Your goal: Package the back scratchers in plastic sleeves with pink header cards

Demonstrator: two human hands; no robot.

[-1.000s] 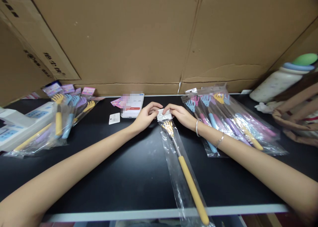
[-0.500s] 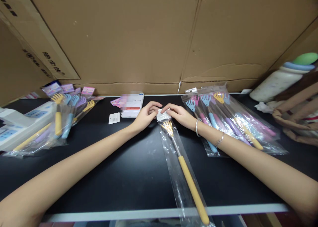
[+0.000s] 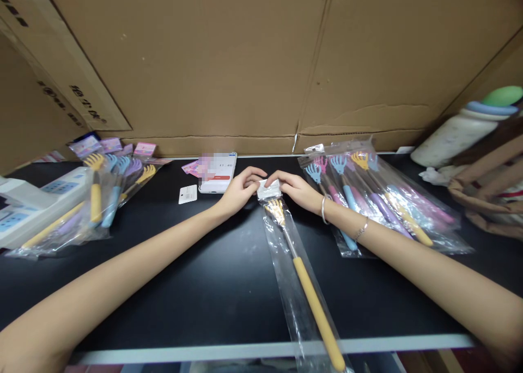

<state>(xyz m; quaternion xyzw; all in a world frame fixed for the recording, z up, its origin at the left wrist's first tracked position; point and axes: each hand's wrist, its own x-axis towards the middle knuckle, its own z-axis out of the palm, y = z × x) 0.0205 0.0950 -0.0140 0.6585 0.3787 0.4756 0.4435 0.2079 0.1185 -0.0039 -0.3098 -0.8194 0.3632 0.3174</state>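
A yellow-handled back scratcher (image 3: pixel 312 302) in a clear plastic bag lies lengthwise on the black table (image 3: pixel 196 275), its handle end past the near edge. My left hand (image 3: pixel 239 190) and my right hand (image 3: pixel 296 190) meet at the bag's far end. Both pinch the white folded top flap (image 3: pixel 269 188) of the bag, fingers closed on it. A bracelet sits on my right wrist.
Bagged scratchers are piled at the right (image 3: pixel 376 199) and at the left (image 3: pixel 102 193). A phone (image 3: pixel 218 171) and a small white card (image 3: pixel 188 194) lie behind my left hand. Cardboard walls (image 3: pixel 229 62) close the back. A white bottle (image 3: pixel 466 130) and a bag (image 3: pixel 490 188) stand far right.
Almost nothing has moved. My fingers shifted slightly on the white flap, and the bag's top edged a little to the left.
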